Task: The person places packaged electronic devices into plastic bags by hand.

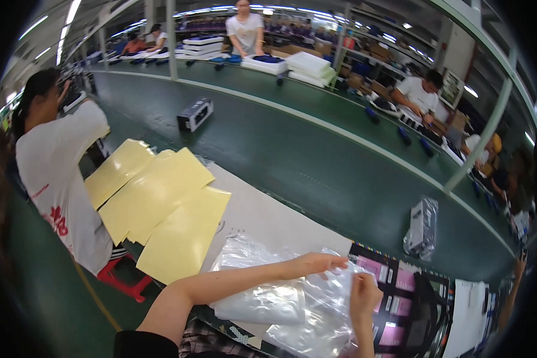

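A clear plastic bag (pixel 335 285) stretches between my two hands above the near side of the bench. My left hand (pixel 313 265) reaches across from the left, its fingers closed on the bag's upper edge. Closed beside the bag's right edge, my right hand (pixel 365 293) grips the film; its fingertips are partly hidden. More clear bags lie in a glossy pile (pixel 259 304) under my left forearm. To the right of my right hand are printed sheets (pixel 403 280) in pink and black, with a black strap-like thing (pixel 425 298) on top.
Yellow glossy sheets (pixel 173 206) overlap on the left. On the green belt (pixel 280 152) stand a dark box (pixel 195 114) and a plastic-wrapped box (pixel 422 230). A co-worker (pixel 65 161) sits at left near a red stool (pixel 125 279); others work across the belt. White sheets (pixel 465 319) lie at right.
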The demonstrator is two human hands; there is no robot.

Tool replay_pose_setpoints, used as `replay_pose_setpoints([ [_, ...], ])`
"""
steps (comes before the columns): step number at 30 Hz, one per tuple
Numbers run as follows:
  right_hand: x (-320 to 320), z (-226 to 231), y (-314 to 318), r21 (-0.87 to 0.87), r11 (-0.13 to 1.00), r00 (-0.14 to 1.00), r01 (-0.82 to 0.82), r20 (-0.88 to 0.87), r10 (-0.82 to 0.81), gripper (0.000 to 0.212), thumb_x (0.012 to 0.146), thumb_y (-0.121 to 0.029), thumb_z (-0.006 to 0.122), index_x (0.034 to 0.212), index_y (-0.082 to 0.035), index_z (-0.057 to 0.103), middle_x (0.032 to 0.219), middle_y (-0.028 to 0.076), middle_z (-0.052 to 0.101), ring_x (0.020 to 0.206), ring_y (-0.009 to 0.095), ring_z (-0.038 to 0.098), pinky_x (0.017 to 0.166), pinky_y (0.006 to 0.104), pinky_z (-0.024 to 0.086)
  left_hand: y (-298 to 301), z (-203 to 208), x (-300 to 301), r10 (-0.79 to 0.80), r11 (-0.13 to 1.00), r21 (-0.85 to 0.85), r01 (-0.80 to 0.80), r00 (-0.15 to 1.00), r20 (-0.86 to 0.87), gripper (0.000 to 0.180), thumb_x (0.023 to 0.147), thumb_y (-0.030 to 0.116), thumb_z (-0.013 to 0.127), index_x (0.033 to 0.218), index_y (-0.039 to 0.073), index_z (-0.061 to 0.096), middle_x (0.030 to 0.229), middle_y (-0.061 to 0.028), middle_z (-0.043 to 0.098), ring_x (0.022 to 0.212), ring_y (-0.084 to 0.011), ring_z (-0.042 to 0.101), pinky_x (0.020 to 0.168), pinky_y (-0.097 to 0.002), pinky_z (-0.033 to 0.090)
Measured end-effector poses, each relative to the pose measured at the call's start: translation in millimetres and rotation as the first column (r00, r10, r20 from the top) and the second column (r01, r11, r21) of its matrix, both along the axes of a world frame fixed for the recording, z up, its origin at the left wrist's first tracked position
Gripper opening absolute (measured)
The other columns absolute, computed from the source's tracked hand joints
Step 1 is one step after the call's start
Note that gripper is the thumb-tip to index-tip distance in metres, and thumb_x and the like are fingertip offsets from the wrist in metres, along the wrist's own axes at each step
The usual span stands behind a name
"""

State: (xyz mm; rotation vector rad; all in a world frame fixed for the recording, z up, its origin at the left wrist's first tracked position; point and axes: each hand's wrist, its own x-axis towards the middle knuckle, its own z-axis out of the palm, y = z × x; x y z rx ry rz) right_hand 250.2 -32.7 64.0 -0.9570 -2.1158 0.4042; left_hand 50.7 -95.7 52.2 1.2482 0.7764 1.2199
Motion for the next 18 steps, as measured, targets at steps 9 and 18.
replay_pose_setpoints([
  [9, -13.1, -5.5, 21.5, -0.074, 0.975, 0.915, -0.21, -0.366, 0.17, 0.006, 0.082, -0.008, 0.057, 0.081, -0.002, 0.059, 0.08, 0.008, 0.061, 0.061, 0.014, 0.055, 0.063, 0.0241, 0.043, 3.8, 8.0, 6.1, 0.157, 0.91, -0.375, -0.178, 0.984, -0.087, 0.023, 0.085, 0.014, 0.058, 0.103, 0.0, 0.06, 0.083, -0.0051, 0.062, 0.071, -0.0079, 0.055, 0.065, -0.0217, 0.045],
  [18, 11.2, -18.6, 33.0, -0.551, 0.169, 0.572, -0.817, -0.81, 0.128, 0.019, 0.089, -0.012, 0.048, 0.079, 0.002, 0.056, 0.065, 0.005, 0.056, 0.059, 0.009, 0.053, 0.062, 0.0234, 0.043, 8.9, 12.7, 9.8, 0.295, 0.907, -0.332, -0.258, 0.953, 0.064, 0.042, 0.092, 0.035, 0.043, 0.085, -0.001, 0.062, 0.086, -0.0116, 0.064, 0.086, -0.0146, 0.059, 0.077, -0.0265, 0.047],
])
